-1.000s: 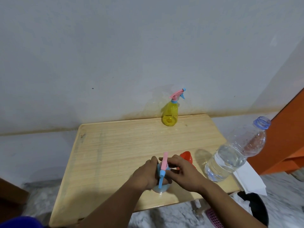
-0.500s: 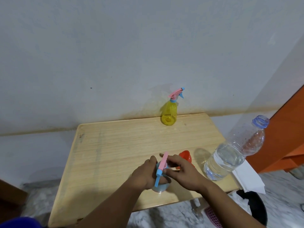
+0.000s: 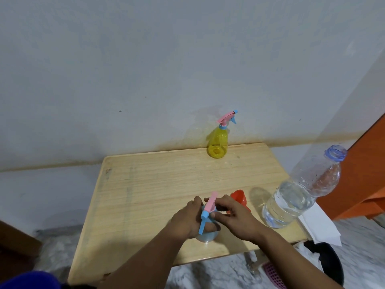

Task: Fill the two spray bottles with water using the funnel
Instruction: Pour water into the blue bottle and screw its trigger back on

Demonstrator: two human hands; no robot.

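The pale wooden rectangular worktop (image 3: 158, 184) fills the centre and lower half of the frame, set against a grey-white wall.

The large clear plastic water bottle (image 3: 300, 192) stands at the right edge of the worktop, right of centre in the frame. It is uncapped, with a blue neck ring, and holds water in roughly its lower half.

The left hand (image 3: 188, 219) is at lower centre. Its fingers curl round the body of the clear pale-blue spray bottle (image 3: 206, 236), which stands on the worktop near the front edge; only the bottle's lower part shows below the hand.

The right hand (image 3: 237, 217) is just right of the left hand. Its fingers and thumb pinch the pink and blue trigger spray head (image 3: 207, 211) at the top of that bottle. The head is at the bottle's neck; whether it is screwed tight cannot be told.

The yellow translucent spray bottle (image 3: 217, 144) stands upright at the far edge of the worktop, upper centre, close to the wall, with its pink and blue head fitted. It is well apart from both hands.

The red-orange plastic funnel (image 3: 239, 198) lies on the worktop just behind the right hand, between the hands and the water bottle, partly hidden by the fingers.
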